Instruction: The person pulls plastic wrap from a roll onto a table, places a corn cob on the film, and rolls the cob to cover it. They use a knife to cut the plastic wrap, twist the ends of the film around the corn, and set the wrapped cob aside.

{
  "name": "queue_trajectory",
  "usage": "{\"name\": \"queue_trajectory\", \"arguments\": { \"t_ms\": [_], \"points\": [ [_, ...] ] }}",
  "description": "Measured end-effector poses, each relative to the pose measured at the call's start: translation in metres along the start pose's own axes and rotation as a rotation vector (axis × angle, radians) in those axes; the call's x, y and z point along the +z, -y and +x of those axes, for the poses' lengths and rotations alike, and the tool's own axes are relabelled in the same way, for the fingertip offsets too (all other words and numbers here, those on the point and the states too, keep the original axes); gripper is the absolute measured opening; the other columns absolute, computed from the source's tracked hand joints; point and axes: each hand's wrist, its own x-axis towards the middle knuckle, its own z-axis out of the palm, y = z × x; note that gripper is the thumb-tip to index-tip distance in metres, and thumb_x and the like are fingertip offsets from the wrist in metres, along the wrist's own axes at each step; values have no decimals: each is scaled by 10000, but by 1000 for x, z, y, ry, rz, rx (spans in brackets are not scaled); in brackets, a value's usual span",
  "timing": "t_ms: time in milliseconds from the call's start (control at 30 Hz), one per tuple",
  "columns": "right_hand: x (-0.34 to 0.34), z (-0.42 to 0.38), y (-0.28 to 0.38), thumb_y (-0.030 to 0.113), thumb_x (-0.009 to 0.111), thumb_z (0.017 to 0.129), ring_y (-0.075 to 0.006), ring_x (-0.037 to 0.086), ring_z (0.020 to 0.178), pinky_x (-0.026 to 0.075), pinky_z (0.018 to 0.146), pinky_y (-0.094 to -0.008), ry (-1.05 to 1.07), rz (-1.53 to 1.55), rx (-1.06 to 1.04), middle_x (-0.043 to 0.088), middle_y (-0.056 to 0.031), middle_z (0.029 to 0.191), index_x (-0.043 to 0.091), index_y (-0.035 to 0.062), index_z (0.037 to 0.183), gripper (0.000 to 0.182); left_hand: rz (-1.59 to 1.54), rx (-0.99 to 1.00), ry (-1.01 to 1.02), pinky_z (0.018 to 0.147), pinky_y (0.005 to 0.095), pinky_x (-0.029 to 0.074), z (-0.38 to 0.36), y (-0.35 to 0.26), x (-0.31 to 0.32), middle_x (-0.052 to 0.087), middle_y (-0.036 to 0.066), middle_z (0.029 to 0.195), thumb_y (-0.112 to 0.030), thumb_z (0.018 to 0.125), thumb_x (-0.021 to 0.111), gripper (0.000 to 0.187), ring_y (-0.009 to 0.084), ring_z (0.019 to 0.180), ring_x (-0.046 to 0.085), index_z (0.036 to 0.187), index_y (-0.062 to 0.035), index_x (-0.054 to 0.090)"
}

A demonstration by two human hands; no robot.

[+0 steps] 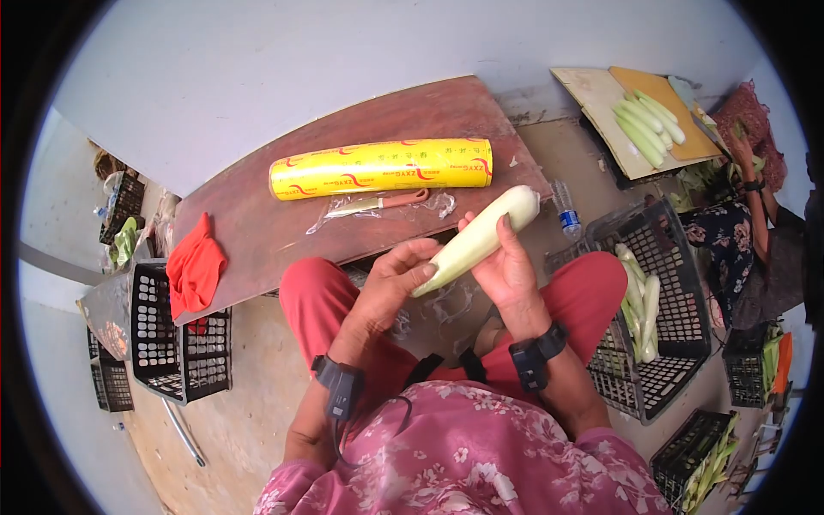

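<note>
A pale green, long vegetable (477, 240) is held slantwise above my lap, its thick end up and to the right. My left hand (397, 276) pinches its narrow lower end. My right hand (506, 264) supports the thicker part from below, with the thumb against its side. Beyond my hands, a yellow roll of wrap (382, 168) lies on the reddish table (257, 249). Between the roll and my hands rests a knife (378, 203) with a brown handle, with clear plastic film around it.
A red cloth (196, 268) hangs over the table's left edge above a black crate (159, 335). At right are a water bottle (566, 212), a crate (678, 283) holding pale vegetables, and a board (592, 99) with more. A co-worker's arm (755, 206) is at far right.
</note>
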Motion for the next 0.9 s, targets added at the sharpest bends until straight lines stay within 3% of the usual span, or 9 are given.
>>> {"name": "queue_trajectory", "arguments": {
  "t_ms": [167,233,267,400,600,700,900],
  "points": [
    [4,-15,-20,208,710,854,-223,565,1034,451,956,-394,33,-174,-38,577,-114,1091,453,28,1205,470,835,44,44,897,334,472,4,-6,15,593,142,1169,-172,764,765,730,225,1055,583,1355,5,374],
    [6,-18,-27,213,721,847,-185,573,992,460,916,-353,8,-285,-80,576,-91,1053,454,36,1192,471,921,-13,-21,901,334,467,-2,-8,35,594,143,1153,-156,741,770,751,215,1059,576,1355,5,369],
    [3,-18,-27,242,712,853,-203,578,1005,466,921,-367,23,-328,-90,576,-105,1069,444,30,1208,493,964,-39,-54,903,333,464,-5,-7,40,594,143,1145,-148,730,772,762,210,1061,573,1356,5,366],
    [3,-19,-22,351,658,884,-235,597,997,499,889,-383,20,-450,-213,573,-124,1067,430,17,1217,524,672,117,55,899,313,454,-6,12,25,598,92,1109,-133,716,764,681,170,1050,561,1306,-17,443],
    [20,-9,0,441,507,953,-229,637,891,535,789,-356,-42,-637,-326,597,-135,984,475,19,1103,449,579,56,106,866,278,452,-15,17,23,590,60,1069,-117,720,753,592,129,995,543,1252,-28,507],
    [21,-7,3,427,477,966,-231,648,872,536,788,-352,-4,-658,-308,618,-137,949,496,17,1077,426,601,91,108,792,259,470,-15,20,22,588,39,1026,-105,716,749,604,111,930,550,1262,-43,499],
    [12,-4,5,347,424,986,-266,648,917,527,836,-387,68,-534,-238,631,-143,978,522,14,1101,365,469,-111,153,569,216,459,-18,8,20,572,-1,903,-45,728,719,618,61,673,534,1292,-62,466]
  ]
}}
